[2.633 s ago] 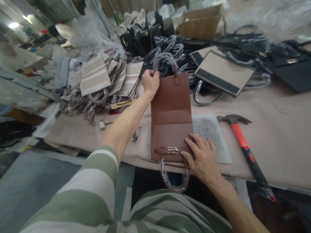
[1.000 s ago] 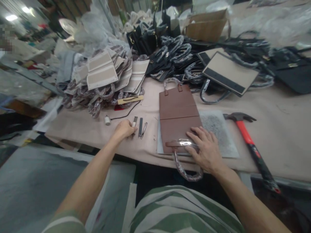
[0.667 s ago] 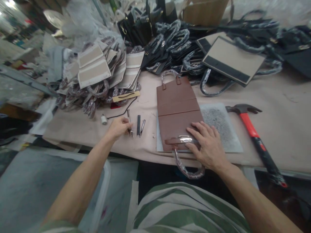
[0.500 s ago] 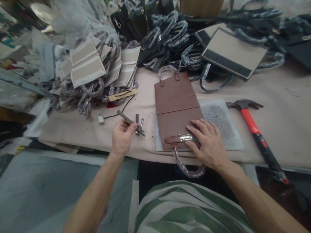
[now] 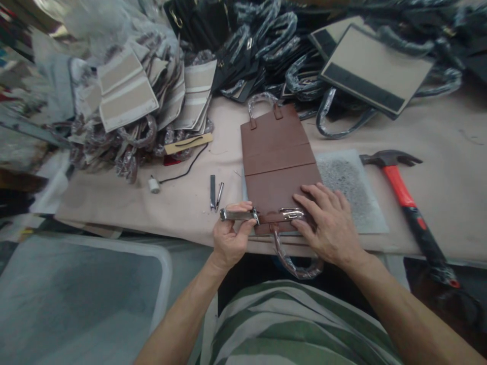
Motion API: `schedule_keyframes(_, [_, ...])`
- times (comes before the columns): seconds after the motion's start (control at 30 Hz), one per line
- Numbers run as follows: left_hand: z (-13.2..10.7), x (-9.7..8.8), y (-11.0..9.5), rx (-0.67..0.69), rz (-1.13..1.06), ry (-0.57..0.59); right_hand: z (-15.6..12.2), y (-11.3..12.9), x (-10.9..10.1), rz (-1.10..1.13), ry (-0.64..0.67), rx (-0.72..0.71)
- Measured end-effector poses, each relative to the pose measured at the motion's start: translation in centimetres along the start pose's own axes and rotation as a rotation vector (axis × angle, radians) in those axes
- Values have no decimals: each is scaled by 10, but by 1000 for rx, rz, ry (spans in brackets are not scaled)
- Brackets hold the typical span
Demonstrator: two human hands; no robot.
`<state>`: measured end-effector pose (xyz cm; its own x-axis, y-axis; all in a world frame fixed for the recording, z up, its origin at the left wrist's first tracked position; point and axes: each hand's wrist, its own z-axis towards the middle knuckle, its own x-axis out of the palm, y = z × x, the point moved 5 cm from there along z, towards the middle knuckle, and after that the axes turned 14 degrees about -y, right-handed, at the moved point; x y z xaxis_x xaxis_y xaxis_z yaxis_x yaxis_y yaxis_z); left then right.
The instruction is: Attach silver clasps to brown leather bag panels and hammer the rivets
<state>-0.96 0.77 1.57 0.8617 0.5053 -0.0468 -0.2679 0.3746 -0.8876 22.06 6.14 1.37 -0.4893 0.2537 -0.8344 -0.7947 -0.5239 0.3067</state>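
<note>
A flat brown leather bag point(image 5: 277, 162) lies on the table, its near edge over a grey textured pad point(image 5: 348, 190). My left hand point(image 5: 231, 235) pinches a slim metal tool point(image 5: 238, 214) and holds its tip against the left end of the bag's brown strap point(image 5: 272, 218). My right hand point(image 5: 330, 224) lies flat on the bag, fingers spread, pressing by the silver clasp point(image 5: 291, 213). A plastic-wrapped handle point(image 5: 294, 258) hangs over the table edge.
Two more metal tools point(image 5: 215, 192) lie left of the bag. A red-handled hammer point(image 5: 407, 200) lies to the right. Piles of beige bags point(image 5: 129, 96) and black bags point(image 5: 266, 45) fill the back of the table. A white bin point(image 5: 76, 299) stands below left.
My left hand let go of the bag's far handle, picked a metal tool from the table and brought it right to the strap end. My right hand stayed on the bag.
</note>
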Motion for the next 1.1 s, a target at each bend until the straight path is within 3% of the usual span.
schedule_keyframes(0.13, [-4,0,7,-70,-10,37,0,0,1,8,2,-3])
schedule_keyframes(0.27, [-7,-1,7,-85,-42,1,0,0,1,2,0,-10])
schedule_keyframes(0.87, [-9,8,-7,168,48,148,1,3,0,-7,13,0])
schedule_keyframes(1.1, [-8,8,-9,168,67,145,-1,1,1,-3,12,9])
